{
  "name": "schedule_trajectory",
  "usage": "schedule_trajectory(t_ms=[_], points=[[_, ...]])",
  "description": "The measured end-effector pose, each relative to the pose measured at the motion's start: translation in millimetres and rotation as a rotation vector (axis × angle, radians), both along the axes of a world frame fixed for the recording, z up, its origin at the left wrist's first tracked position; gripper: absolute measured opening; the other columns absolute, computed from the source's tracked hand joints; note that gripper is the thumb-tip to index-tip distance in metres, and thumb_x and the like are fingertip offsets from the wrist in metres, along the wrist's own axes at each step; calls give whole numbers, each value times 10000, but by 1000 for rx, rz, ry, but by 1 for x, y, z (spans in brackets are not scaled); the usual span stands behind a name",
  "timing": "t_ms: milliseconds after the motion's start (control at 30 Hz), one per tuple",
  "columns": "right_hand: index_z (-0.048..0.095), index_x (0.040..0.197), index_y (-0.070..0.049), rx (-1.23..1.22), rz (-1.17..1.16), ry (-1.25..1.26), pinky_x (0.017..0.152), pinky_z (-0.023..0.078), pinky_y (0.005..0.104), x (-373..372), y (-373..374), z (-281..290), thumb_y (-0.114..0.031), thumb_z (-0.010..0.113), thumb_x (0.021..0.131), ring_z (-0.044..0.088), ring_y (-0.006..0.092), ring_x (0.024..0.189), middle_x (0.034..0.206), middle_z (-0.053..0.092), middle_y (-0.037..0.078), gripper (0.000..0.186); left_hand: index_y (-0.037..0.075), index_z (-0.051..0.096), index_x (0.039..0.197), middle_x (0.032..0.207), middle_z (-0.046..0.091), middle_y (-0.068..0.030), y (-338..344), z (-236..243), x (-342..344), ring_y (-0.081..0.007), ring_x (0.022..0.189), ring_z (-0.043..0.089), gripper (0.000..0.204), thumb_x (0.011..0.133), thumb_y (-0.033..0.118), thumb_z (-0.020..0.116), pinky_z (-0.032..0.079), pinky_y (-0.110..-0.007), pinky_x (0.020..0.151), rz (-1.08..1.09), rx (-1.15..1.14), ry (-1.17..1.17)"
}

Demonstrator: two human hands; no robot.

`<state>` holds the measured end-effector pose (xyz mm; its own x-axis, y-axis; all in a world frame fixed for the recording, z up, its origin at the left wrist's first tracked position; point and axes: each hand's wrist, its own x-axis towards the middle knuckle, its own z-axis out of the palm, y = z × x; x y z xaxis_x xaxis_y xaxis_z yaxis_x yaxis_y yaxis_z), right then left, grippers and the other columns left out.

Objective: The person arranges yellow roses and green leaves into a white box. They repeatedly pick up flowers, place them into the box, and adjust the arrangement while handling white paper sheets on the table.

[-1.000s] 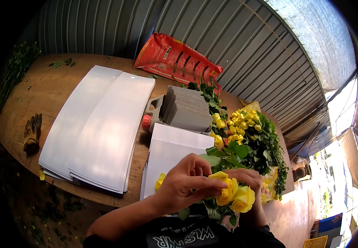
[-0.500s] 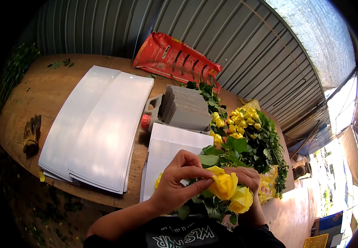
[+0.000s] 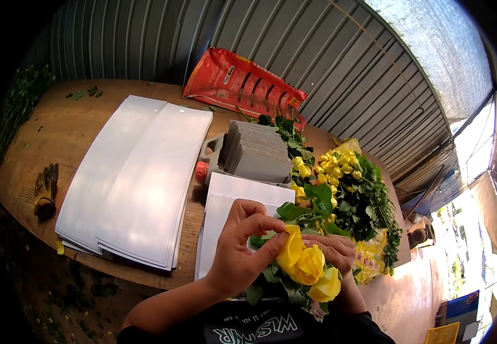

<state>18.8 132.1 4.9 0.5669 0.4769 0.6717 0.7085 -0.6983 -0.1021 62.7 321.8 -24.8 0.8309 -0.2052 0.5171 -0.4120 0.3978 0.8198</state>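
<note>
Close to my chest, my left hand [image 3: 240, 246] pinches an outer petal [image 3: 288, 253] of a yellow rose [image 3: 310, 265] between thumb and forefinger. The petal stands out from the bloom. My right hand [image 3: 335, 251] is closed behind the blooms and holds the roses; its grip on the stems is partly hidden. A second yellow rose [image 3: 325, 286] hangs just below the first. Green leaves [image 3: 303, 215] stick out above and below the hands. Under them lies a stack of white sheets [image 3: 243, 194].
More yellow roses [image 3: 340, 166] lie on the wooden table [image 3: 28, 155] at right. Behind the sheets stand grey boards [image 3: 257, 149] beside a jug with a red cap [image 3: 202, 171]. Large white sheets [image 3: 139, 189], a glove [image 3: 45, 192] and a red bag [image 3: 243, 86] lie further off.
My left hand has drawn the petal outward from the bloom. The roses have shifted a little left and tilted, and more of my right hand's fingers shows.
</note>
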Motion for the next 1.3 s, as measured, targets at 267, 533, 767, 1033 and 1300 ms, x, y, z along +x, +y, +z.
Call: schedule_trajectory(t_ms=[267,533,767,1033,1300], points=[[615,939,-60,17,35,6,472,433,224,0,-3,0,-130,659,642,594,147,582,888,639,68,309,40,511,913,824,541,-62,16,18,3,-103,747,535,101,814,39,529,434,-239,674,-392,-83,14],[608,925,-64,-19,68,34,461,428,227,0,0,2,-128,648,640,585,147,567,890,639,72,296,125,660,903,583,509,-11,14,22,14,-138,519,498,224,683,118,704,371,-246,469,-220,337,-425],[611,909,-53,7,143,99,428,411,223,3,-3,1,-113,634,639,568,143,531,876,638,83,278,147,664,930,575,488,-11,17,24,18,-138,505,479,272,666,99,708,363,-243,464,-241,495,-459],[623,884,-65,68,86,-33,463,420,236,3,5,0,-152,666,645,568,145,533,850,643,72,258,116,670,885,621,503,5,3,5,11,-82,538,447,227,677,28,693,355,-218,485,-285,152,-236],[619,885,-16,145,4,-143,453,392,213,4,-1,-12,-164,661,677,560,131,521,802,646,116,259,74,650,874,700,544,-1,-19,-6,1,-81,623,467,170,725,-8,633,383,-205,565,-288,-78,-34]])
